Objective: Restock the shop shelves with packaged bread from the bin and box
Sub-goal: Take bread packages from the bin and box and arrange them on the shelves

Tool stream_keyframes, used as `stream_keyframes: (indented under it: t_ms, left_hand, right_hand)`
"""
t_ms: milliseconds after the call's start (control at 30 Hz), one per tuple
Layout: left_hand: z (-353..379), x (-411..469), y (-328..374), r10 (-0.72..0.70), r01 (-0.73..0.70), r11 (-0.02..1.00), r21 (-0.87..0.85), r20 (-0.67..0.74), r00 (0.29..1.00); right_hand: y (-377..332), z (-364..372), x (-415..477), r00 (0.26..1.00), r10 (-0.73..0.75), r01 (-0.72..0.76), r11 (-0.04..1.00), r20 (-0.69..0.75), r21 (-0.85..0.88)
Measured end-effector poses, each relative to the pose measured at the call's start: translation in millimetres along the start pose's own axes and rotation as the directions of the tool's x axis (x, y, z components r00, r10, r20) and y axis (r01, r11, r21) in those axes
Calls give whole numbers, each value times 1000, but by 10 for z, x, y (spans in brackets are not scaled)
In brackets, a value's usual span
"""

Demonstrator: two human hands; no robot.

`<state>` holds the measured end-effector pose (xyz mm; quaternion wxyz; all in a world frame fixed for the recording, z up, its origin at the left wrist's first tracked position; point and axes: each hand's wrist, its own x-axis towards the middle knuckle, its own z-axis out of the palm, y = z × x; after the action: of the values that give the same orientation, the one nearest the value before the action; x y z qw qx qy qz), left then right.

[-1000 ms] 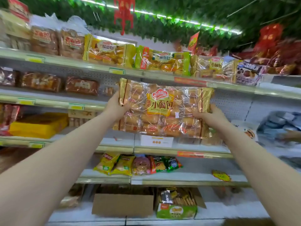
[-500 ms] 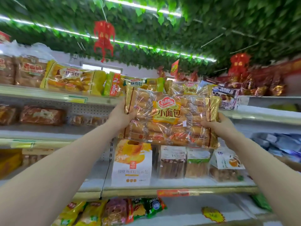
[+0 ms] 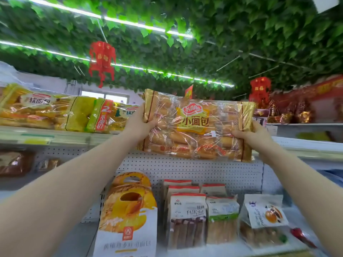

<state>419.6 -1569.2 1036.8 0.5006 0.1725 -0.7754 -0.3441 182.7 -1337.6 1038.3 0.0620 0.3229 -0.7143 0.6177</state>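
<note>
A large clear bag of small bread rolls (image 3: 196,127), with gold end strips and a yellow label, is held up at the level of the top shelf (image 3: 55,135). My left hand (image 3: 138,125) grips its left end, and my right hand (image 3: 254,135) grips its right end. The bag stands upright on its long edge and faces me, hiding the shelf space behind it. Similar yellow bread bags (image 3: 46,112) lie on the top shelf to the left.
Below, a shelf holds a tall yellow and white bread carton (image 3: 128,219), several toast bags (image 3: 187,217) and a small pastry bag (image 3: 263,217). A pegboard back panel (image 3: 185,166) runs behind. Red lanterns (image 3: 102,62) hang from a leafy ceiling. Dark snack packs (image 3: 289,112) sit at upper right.
Both hands have raised the bread bag from the middle shelf level up to the top shelf. My view has tilted upward, so the lower shelves have dropped out of sight.
</note>
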Motion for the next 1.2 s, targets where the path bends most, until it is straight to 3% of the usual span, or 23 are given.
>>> stream_keyframes:
  t_ms: [200,400,633,833,1100,1167,1200]
  left_hand:
    - [483,424,55,27,-29,999,-26,-78,997]
    - [1011,882,125,95,-86,994,68,-147,985]
    - [1580,1303,114,132,-116,988,98,-177,975]
    - [2017,1480,-125,72,-66,997,37,-165,984]
    - [2327,1562,-428,67,-41,983,179,-144,987]
    - [2346,1549,-455,139,-53,901,431,-171,975]
    - [2368,1523,-455,220,-81,798,597,-164,962]
  right_hand:
    - [119,-102,654,992,-124,123,989,-2,78]
    - [291,-207,1372,977,-209,212,971,-38,106]
    - [612,-299,2089,973,-227,229,969,-36,94]
    - [998,-330,2448,980,-197,198,977,-14,76]
    - [1447,-215,2620,977,-212,205,956,-10,-209]
    - [1475,-177,2564,913,-399,333,846,-80,-417]
    - [1465,-151,2495,853,-515,397,747,-86,-533]
